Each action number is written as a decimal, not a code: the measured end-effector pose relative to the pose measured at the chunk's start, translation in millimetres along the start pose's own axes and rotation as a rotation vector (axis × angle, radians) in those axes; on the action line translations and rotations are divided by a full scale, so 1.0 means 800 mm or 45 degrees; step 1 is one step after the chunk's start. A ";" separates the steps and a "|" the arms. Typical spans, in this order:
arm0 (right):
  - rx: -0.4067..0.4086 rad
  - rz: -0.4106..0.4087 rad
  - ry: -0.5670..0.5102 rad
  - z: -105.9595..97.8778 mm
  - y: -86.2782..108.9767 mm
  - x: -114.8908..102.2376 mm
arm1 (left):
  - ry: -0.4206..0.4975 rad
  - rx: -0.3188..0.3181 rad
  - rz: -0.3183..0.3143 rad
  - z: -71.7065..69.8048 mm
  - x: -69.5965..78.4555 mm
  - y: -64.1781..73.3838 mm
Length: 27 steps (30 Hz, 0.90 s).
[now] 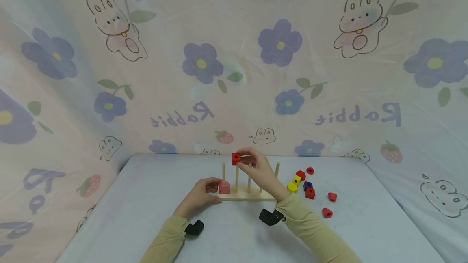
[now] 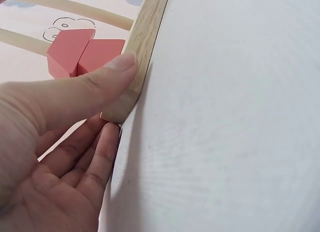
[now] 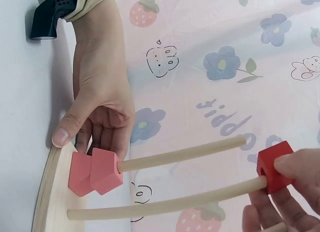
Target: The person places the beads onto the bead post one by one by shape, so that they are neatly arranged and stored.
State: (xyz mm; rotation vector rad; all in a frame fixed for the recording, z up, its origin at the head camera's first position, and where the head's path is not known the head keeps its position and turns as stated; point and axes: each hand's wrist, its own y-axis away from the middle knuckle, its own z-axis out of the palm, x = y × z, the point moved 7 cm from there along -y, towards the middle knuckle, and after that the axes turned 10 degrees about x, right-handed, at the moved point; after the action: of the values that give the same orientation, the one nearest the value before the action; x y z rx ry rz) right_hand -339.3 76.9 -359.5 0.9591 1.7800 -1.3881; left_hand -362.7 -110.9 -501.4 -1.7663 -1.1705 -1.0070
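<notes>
A wooden peg board [image 1: 248, 199] with a row of upright pegs lies on the table. My left hand [image 1: 200, 195] grips its left end, thumb along the front edge [image 2: 122, 74] and fingers round the corner. Two pink blocks [image 3: 95, 172] are stacked at the bottom of the leftmost peg [image 3: 185, 153]. My right hand [image 1: 258, 170] pinches a red block [image 1: 235, 158] with a hole through it. The block sits right at the top of the second peg [image 3: 170, 204], the peg's tip at its hole.
Right of the board lie loose blocks: yellow ones [image 1: 292, 186], a dark blue one [image 1: 308, 186] and several red ones, among them a cube [image 1: 310, 193] and a rounded piece [image 1: 327, 213]. A patterned cloth [image 1: 241, 92] hangs behind the white table [image 1: 146, 198].
</notes>
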 end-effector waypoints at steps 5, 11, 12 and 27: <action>0.007 0.017 0.019 0.001 0.001 0.005 | 0.065 -0.011 -0.001 0.000 -0.003 0.000; 0.003 0.032 0.003 0.003 0.004 -0.018 | 0.138 -0.009 0.003 0.001 0.000 0.002; 0.000 0.042 -0.002 0.004 0.005 -0.023 | 0.153 -0.011 0.007 0.002 0.000 0.001; 0.003 0.098 -0.045 0.002 0.006 -0.023 | 0.172 -0.007 -0.023 0.000 -0.001 0.000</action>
State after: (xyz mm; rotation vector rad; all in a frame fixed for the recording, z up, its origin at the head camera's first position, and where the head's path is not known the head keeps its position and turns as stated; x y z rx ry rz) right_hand -325.5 73.2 -346.5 0.9875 1.6981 -1.3513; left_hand -363.1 -111.0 -502.5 -1.6670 -1.1018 -1.1234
